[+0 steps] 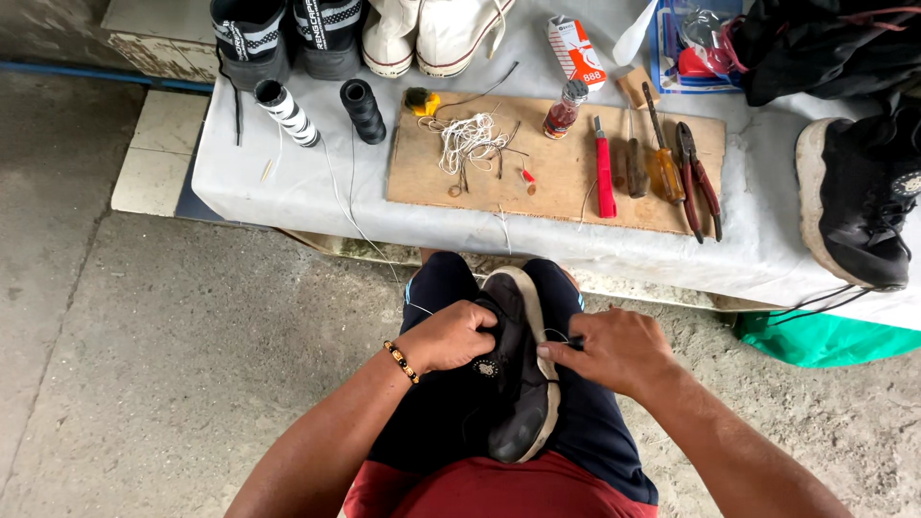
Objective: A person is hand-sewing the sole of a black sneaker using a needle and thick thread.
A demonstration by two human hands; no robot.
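Black shoe (518, 384) lies on the person's lap, clamped between the knees, at about 6 o'clock in the head view. Long axis runs near vertical in frame: one end toward 12 o'clock, close under the worktop (288, 182) edge, the other toward 6 o'clock, at the person's body. Pale sole edge faces right, toward 3 o'clock; dark upper faces left. Which end is the toe cannot be told with certainty.

Left hand (449, 336) comes in from 7 o'clock, forearm angled up and right, beaded bracelet (401, 362) on the wrist. Fingers curled closed over the shoe's upper, gripping it; back of hand up.

Right hand (614, 350) comes in from 4 o'clock, forearm angled up and left. Fingers drawn narrow, thumb and forefinger pinched at the sole edge where a thin pale thread (554, 335) loops out. A needle, if any, is too small to make out.

Thread runs up from the lap toward the worktop at 12 o'clock. On the worktop: two thread spools (326, 110) at 11 o'clock, a cardboard sheet (556, 173) at 12 o'clock carrying a tangle of white cord (468, 139), a small bottle (564, 107), a red-handled knife (604, 173), screwdrivers (657, 158) and pliers (698, 182). A second black shoe (859, 201) sits at 2 o'clock. Concrete floor (173, 364) around.
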